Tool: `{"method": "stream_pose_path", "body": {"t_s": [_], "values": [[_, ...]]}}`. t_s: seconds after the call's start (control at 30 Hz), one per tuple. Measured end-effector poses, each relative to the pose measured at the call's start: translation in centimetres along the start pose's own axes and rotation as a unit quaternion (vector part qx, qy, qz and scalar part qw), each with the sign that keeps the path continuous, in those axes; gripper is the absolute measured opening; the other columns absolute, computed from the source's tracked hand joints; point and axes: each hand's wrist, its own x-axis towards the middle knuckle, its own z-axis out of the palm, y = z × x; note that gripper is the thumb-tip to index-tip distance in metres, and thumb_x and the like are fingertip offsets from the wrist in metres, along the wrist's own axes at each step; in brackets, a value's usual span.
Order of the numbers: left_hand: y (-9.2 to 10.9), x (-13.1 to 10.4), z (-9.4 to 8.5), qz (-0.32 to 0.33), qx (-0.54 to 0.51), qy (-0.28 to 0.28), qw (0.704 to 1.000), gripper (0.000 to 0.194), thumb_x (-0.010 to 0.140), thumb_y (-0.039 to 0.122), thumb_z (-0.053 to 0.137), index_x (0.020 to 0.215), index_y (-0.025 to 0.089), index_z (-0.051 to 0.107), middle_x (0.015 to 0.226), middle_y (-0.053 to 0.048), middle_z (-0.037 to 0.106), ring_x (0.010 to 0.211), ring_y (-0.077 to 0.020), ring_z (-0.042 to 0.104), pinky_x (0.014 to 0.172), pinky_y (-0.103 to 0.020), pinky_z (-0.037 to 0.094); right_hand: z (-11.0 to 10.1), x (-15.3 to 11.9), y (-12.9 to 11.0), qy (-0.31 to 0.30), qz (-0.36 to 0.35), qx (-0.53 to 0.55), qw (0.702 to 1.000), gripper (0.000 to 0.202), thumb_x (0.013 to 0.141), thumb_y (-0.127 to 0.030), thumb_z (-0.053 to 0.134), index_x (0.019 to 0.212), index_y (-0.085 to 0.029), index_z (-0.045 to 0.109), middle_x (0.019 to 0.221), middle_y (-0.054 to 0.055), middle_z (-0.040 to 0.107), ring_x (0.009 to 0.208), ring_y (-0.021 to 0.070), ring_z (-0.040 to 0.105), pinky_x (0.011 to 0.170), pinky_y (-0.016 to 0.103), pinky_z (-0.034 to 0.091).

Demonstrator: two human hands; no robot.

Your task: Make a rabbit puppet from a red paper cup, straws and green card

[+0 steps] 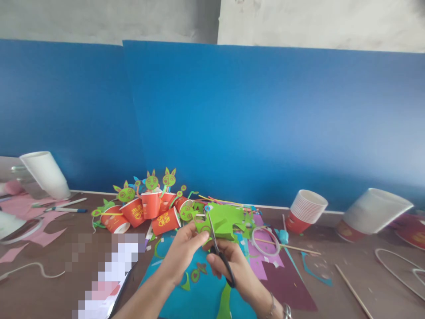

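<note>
My left hand (187,246) pinches a small piece of green paper (203,227) with a drawn outline on it. Black-handled scissors (214,235) are in my right hand (232,261), their blades pointing away from me beside that piece. Just behind the blades lies a larger green sheet (227,217) with cut edges. Beneath my hands is a blue sheet (186,283), on which rest small green cut-outs (198,272) with red drawing and a curved green strip (224,301). Whether the blades touch the paper is hard to make out.
Red paper cups (152,204) with green animal-face cut-outs (169,177) crowd the back left. Rightward are a roll of tape (265,241), a stack of cups (305,210), a wrapped cup stack (373,212) and a wooden stick (353,290). A blue panel (265,124) stands behind.
</note>
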Motion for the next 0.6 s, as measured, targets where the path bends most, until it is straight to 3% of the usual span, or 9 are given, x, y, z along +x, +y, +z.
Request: {"method": "stream_pose_path", "body": {"t_s": [0.33,0.6], "values": [[0.14,0.04,0.05,0.014,-0.002,-0.01,1.0,0.031,0.077,0.033,0.064,0.105,0.019,0.069,0.095,-0.005,0.074,0.092,-0.0225,0.066,0.087,-0.031,0.048,0.3,-0.11,-0.15,0.006,-0.008,-0.002,1.0,0.056,0.062,-0.064,0.073,0.084,-0.012,0.066,0.048,-0.005,0.049,0.044,0.0084,0.041,0.044,0.022,0.035],[-0.23,0.22,-0.32,0.023,0.024,-0.006,0.999,0.032,0.079,0.033,0.062,0.107,0.019,0.067,0.102,-0.006,0.071,0.101,-0.0237,0.062,0.094,-0.034,0.044,0.5,-0.18,-0.21,0.006,-0.005,0.015,1.0,0.051,0.063,-0.062,0.074,0.079,-0.014,0.061,0.043,-0.008,0.043,0.041,0.0066,0.034,0.041,0.02,0.027]]}}
